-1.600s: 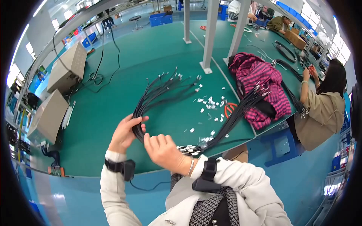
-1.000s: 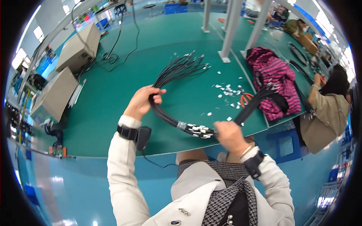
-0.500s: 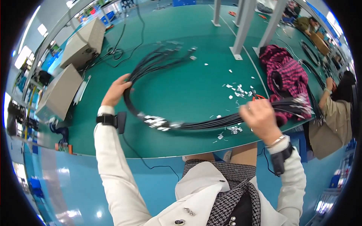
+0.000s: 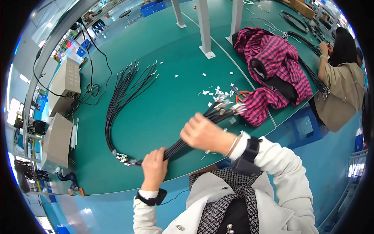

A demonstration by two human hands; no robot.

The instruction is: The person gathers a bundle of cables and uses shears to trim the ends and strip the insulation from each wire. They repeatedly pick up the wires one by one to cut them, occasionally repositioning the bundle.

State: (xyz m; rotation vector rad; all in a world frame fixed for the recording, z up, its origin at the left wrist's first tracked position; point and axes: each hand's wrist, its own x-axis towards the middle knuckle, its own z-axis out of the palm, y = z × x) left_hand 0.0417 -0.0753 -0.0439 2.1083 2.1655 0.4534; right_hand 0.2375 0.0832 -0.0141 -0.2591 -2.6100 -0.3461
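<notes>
Cables [image 4: 117,105]: black bundle, looped on the green surface [image 4: 171,78].
Left hand [image 4: 154,168]: we clench it around the bundle.
Right hand [image 4: 202,134]: we close it on the same bundle.

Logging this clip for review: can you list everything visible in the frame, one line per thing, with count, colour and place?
cable bundle: one, black with pale tagged ends, looped across the table from far left to both hands
table: one, green, fills the middle
paper scraps: many, white, scattered right of centre
checked cloth: one, pink and black, far right of table
orange-handled tool: one, beside the cloth; kind unclear
posts: three, white, far edge
boxes: two, beige, left edge
co-worker: one, tan top, right, handling other cables
left hand: one, grip closed on the bundle, near edge
right hand: one, grip closed on the bundle, further along
</notes>
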